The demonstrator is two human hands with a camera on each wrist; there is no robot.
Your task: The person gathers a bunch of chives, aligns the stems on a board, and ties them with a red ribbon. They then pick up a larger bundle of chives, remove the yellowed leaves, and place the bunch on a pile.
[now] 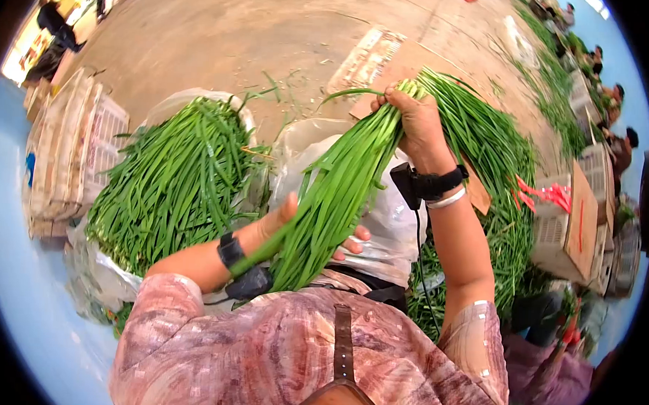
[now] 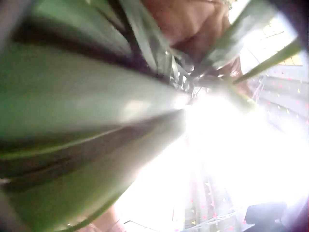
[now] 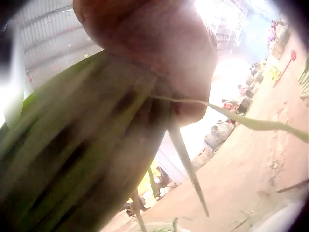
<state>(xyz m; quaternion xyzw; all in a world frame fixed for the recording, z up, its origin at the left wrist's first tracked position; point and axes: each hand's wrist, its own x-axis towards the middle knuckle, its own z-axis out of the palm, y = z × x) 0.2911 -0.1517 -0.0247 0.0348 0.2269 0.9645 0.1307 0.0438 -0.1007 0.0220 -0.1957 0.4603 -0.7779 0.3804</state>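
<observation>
My right hand [image 1: 415,119] grips a bunch of garlic chives [image 1: 347,174] by its pale stem ends, held up in front of my body. The long green leaves slope down to the left toward my lap. Under the leaves is my left hand [image 1: 284,214], its thumb showing on one side and its fingertips [image 1: 355,241] loosely extended on the other; the palm is hidden. Chive leaves [image 2: 87,106] fill much of the left wrist view, close to the lens. In the right wrist view, curled fingers [image 3: 159,43] close over the bunch, with a loose leaf sticking out.
A large heap of chives [image 1: 173,174] sits in a plastic-lined container to the left. More chives [image 1: 480,122] lie on cardboard [image 1: 403,61] to the right, beside red ties [image 1: 549,194]. Plastic crates [image 1: 80,148] stand at far left. White plastic [image 1: 396,220] covers my lap.
</observation>
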